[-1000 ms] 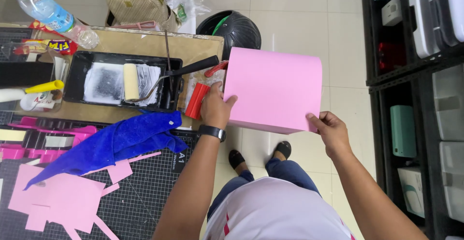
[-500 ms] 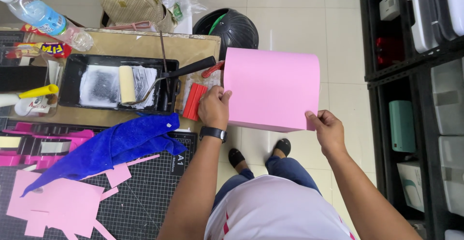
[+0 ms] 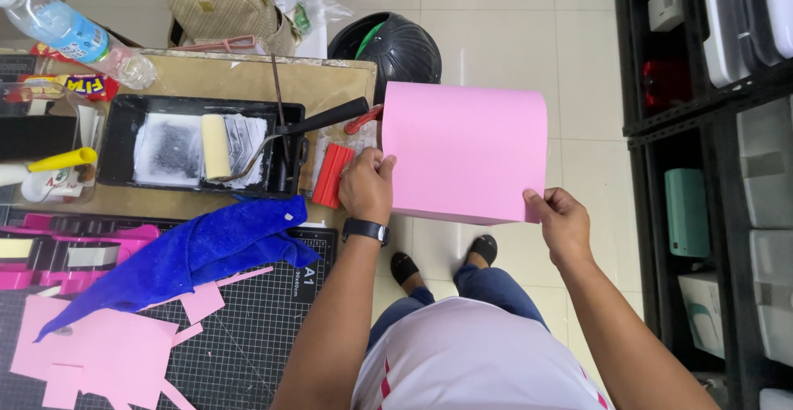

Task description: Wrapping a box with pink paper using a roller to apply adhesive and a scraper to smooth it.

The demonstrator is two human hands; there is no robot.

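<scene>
Both my hands hold a large pink sheet of paper (image 3: 467, 150), slightly curved, out past the right edge of the table. My left hand (image 3: 366, 185), with a black watch on the wrist, grips the sheet's left edge. My right hand (image 3: 562, 220) pinches its lower right corner. Just left of my left hand lies a red scraper (image 3: 333, 175) on the table.
A black paint tray (image 3: 124, 113) holds a roller (image 3: 216, 147) with a black handle. A blue cloth (image 3: 186, 253) lies over a black cutting mat (image 3: 256, 327) with pink paper scraps (image 3: 91, 352). A water bottle (image 3: 70, 34), a black bin (image 3: 396, 47) and shelves (image 3: 710, 129) are around.
The pink sheet and both hands have stayed nearly in place; the view has shifted only slightly.
</scene>
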